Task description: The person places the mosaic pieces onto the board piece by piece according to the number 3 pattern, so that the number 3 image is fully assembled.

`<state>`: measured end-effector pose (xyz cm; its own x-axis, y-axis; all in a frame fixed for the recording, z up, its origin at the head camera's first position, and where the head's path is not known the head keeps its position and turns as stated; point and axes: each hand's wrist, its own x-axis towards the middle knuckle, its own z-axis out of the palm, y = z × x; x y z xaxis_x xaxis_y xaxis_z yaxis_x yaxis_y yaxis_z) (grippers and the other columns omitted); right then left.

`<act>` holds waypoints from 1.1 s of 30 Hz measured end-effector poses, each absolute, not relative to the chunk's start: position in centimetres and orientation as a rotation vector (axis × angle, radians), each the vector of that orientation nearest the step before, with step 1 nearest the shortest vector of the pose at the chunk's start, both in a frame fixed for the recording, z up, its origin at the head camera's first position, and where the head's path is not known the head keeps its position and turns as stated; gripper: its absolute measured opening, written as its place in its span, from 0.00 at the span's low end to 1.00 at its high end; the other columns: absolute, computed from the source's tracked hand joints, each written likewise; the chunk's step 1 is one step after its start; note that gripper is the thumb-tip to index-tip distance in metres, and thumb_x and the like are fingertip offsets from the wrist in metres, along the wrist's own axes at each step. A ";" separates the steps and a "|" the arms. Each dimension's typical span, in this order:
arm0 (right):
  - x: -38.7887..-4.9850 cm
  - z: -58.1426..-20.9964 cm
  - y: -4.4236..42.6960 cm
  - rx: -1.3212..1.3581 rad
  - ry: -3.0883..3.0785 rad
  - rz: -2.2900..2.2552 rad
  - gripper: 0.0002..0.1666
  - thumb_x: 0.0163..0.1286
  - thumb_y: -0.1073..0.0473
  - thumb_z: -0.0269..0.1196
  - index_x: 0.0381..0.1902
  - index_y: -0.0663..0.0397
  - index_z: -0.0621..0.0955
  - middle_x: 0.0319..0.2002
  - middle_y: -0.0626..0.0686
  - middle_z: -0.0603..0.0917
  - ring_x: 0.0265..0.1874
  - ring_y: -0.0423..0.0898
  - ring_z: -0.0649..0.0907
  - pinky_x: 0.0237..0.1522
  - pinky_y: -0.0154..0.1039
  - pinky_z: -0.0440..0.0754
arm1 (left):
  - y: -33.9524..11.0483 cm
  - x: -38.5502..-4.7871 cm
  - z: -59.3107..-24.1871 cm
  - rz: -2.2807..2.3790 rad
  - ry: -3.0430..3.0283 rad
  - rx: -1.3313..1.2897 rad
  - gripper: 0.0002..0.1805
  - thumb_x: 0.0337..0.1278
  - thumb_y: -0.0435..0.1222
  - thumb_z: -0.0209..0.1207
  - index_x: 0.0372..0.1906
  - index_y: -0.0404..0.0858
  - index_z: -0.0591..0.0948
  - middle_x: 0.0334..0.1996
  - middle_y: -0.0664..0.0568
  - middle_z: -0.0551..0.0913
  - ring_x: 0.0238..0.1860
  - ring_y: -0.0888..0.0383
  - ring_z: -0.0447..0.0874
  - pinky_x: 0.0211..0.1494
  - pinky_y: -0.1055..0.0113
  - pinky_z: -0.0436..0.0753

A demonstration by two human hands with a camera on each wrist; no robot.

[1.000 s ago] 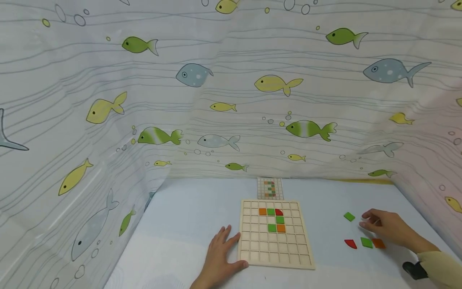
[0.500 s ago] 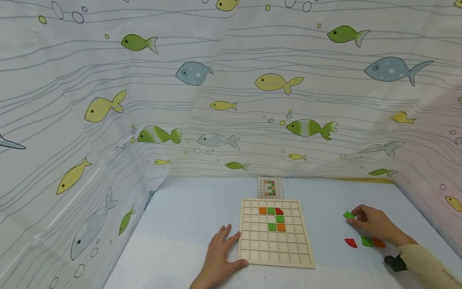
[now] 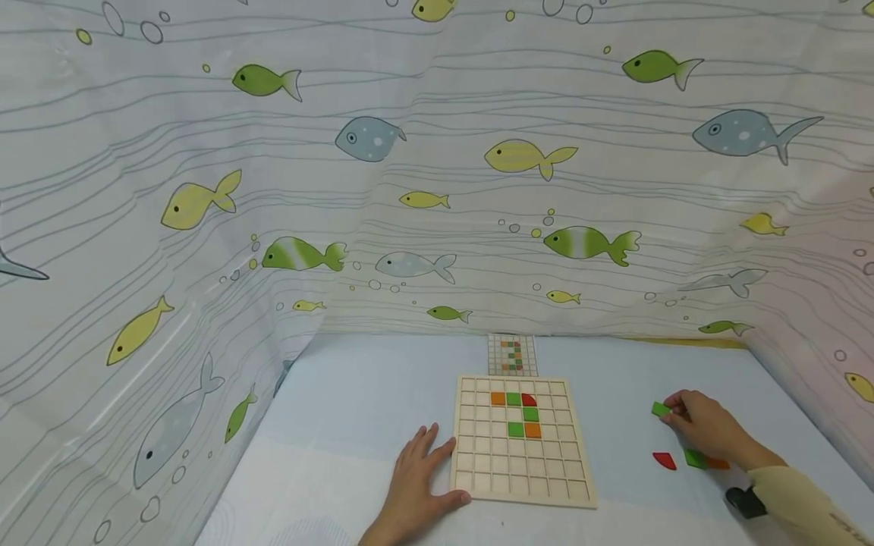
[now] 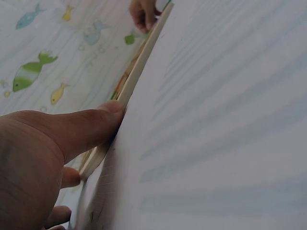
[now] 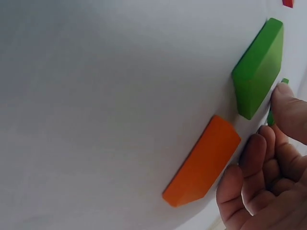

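Observation:
At the right of the head view my right hand (image 3: 707,426) pinches a green square tile (image 3: 660,409) between thumb and fingers. In the right wrist view that tile is mostly hidden behind the thumb. Nearer me lie a red quarter-round tile (image 3: 664,460), another green tile (image 5: 259,69) and an orange tile (image 5: 201,160). My left hand (image 3: 418,485) rests at the near left corner of a wooden grid board (image 3: 519,470). Its fingers are spread, the thumb touching the near edge and the index finger the left edge. Orange, green and red tiles sit in several upper cells.
Behind the board lies a small pattern card (image 3: 512,356) showing a grid with coloured squares. A fish-printed curtain (image 3: 464,227) stands behind and along both sides of the light-blue table (image 3: 355,409).
My right hand has moved left to the far green tile and now pinches it; the tile has turned slightly. My left hand and the board have stayed in place.

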<state>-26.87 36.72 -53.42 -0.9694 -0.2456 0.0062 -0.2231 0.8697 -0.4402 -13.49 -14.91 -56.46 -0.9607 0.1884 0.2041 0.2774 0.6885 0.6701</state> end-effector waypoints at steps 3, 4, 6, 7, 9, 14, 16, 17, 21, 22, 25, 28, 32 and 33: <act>-26.9 -53.4 36.7 -0.378 2.972 -0.695 0.20 0.73 0.59 0.69 0.51 0.73 0.80 0.40 0.56 0.84 0.39 0.50 0.81 0.44 0.53 0.86 | -15.0 -13.5 -56.6 -1.134 -2.776 -0.388 0.45 0.51 0.60 0.75 0.72 0.42 0.79 0.79 0.32 0.66 0.81 0.27 0.56 0.77 0.22 0.56; -26.9 -53.4 36.7 -0.379 2.966 -0.693 0.20 0.73 0.59 0.69 0.51 0.74 0.80 0.40 0.57 0.84 0.40 0.51 0.81 0.45 0.54 0.87 | -15.0 -13.5 -56.6 -1.134 -2.775 -0.388 0.45 0.51 0.60 0.75 0.72 0.42 0.79 0.79 0.32 0.66 0.81 0.27 0.56 0.77 0.22 0.56; -26.9 -53.5 36.8 -0.378 2.957 -0.687 0.21 0.73 0.58 0.69 0.51 0.73 0.80 0.41 0.57 0.84 0.40 0.51 0.82 0.45 0.55 0.87 | -14.9 -13.5 -56.5 -1.141 -2.775 -0.387 0.45 0.51 0.60 0.75 0.71 0.41 0.79 0.79 0.32 0.66 0.81 0.27 0.56 0.77 0.23 0.56; -26.9 -53.5 36.8 -0.373 2.951 -0.685 0.21 0.73 0.58 0.69 0.51 0.73 0.80 0.41 0.58 0.84 0.41 0.52 0.82 0.45 0.56 0.87 | -14.9 -13.5 -56.5 -1.133 -2.777 -0.387 0.45 0.51 0.60 0.75 0.72 0.41 0.79 0.79 0.32 0.66 0.81 0.28 0.56 0.77 0.23 0.56; -27.0 -53.5 36.7 -0.365 2.945 -0.681 0.21 0.73 0.58 0.69 0.52 0.72 0.80 0.42 0.57 0.85 0.42 0.51 0.82 0.46 0.55 0.87 | -14.9 -13.5 -56.5 -1.125 -2.782 -0.383 0.45 0.51 0.60 0.75 0.72 0.42 0.79 0.79 0.33 0.66 0.81 0.28 0.57 0.77 0.23 0.57; -26.8 -53.2 35.8 -0.367 2.921 -0.704 0.19 0.74 0.57 0.69 0.52 0.69 0.80 0.45 0.56 0.85 0.44 0.52 0.83 0.48 0.55 0.86 | -14.9 -13.6 -56.3 -1.135 -2.795 -0.366 0.45 0.51 0.60 0.75 0.71 0.42 0.79 0.79 0.33 0.66 0.81 0.28 0.56 0.78 0.24 0.56; -26.6 -53.0 35.1 -0.390 2.921 -0.712 0.17 0.74 0.58 0.68 0.51 0.68 0.80 0.45 0.55 0.85 0.45 0.52 0.84 0.48 0.55 0.86 | -14.8 -13.6 -56.3 -1.142 -2.799 -0.360 0.45 0.50 0.60 0.75 0.71 0.42 0.79 0.79 0.33 0.66 0.81 0.28 0.56 0.78 0.23 0.56; -26.5 -52.9 34.7 -0.406 2.923 -0.712 0.16 0.74 0.59 0.68 0.51 0.67 0.81 0.45 0.55 0.85 0.45 0.52 0.84 0.48 0.55 0.87 | -14.8 -13.6 -56.3 -1.146 -2.800 -0.358 0.45 0.50 0.59 0.75 0.71 0.42 0.79 0.79 0.33 0.65 0.81 0.28 0.56 0.78 0.23 0.56; -26.1 -52.4 32.9 -0.461 2.947 -0.696 0.13 0.74 0.62 0.67 0.50 0.66 0.81 0.45 0.55 0.86 0.46 0.53 0.86 0.47 0.54 0.87 | -14.8 -13.5 -56.3 -1.162 -2.804 -0.347 0.46 0.49 0.59 0.76 0.72 0.42 0.79 0.80 0.34 0.65 0.82 0.28 0.55 0.78 0.23 0.55; -26.1 -52.2 32.4 -0.470 2.951 -0.691 0.13 0.74 0.63 0.68 0.50 0.66 0.81 0.45 0.55 0.86 0.46 0.53 0.86 0.47 0.53 0.88 | -14.8 -13.5 -56.3 -1.167 -2.805 -0.346 0.46 0.49 0.59 0.76 0.72 0.43 0.79 0.80 0.34 0.65 0.82 0.28 0.55 0.78 0.23 0.55; -25.9 -51.7 30.7 -0.486 2.960 -0.667 0.12 0.73 0.64 0.68 0.50 0.65 0.81 0.45 0.54 0.86 0.44 0.50 0.86 0.45 0.49 0.88 | -14.9 -13.5 -56.4 -1.166 -2.805 -0.348 0.46 0.49 0.59 0.76 0.72 0.43 0.79 0.80 0.34 0.65 0.82 0.28 0.55 0.78 0.23 0.55; -25.5 -51.2 29.1 -0.513 2.951 -0.658 0.13 0.72 0.64 0.69 0.50 0.63 0.81 0.44 0.51 0.85 0.44 0.47 0.85 0.42 0.45 0.87 | -14.9 -13.5 -56.4 -1.166 -2.809 -0.346 0.46 0.48 0.59 0.76 0.72 0.43 0.79 0.80 0.35 0.65 0.82 0.29 0.55 0.78 0.23 0.55; -24.8 -50.7 27.1 -0.579 2.920 -0.680 0.13 0.71 0.64 0.70 0.50 0.60 0.81 0.44 0.48 0.84 0.43 0.43 0.83 0.41 0.41 0.86 | -14.9 -13.4 -56.3 -1.172 -2.816 -0.340 0.46 0.49 0.59 0.76 0.73 0.43 0.79 0.81 0.35 0.64 0.82 0.29 0.54 0.78 0.23 0.54; -24.6 -50.7 26.7 -0.603 2.910 -0.690 0.13 0.71 0.63 0.71 0.50 0.59 0.81 0.43 0.46 0.84 0.43 0.41 0.83 0.40 0.40 0.86 | -14.9 -13.4 -56.3 -1.172 -2.815 -0.342 0.46 0.49 0.59 0.76 0.73 0.43 0.79 0.81 0.35 0.64 0.82 0.29 0.54 0.78 0.23 0.54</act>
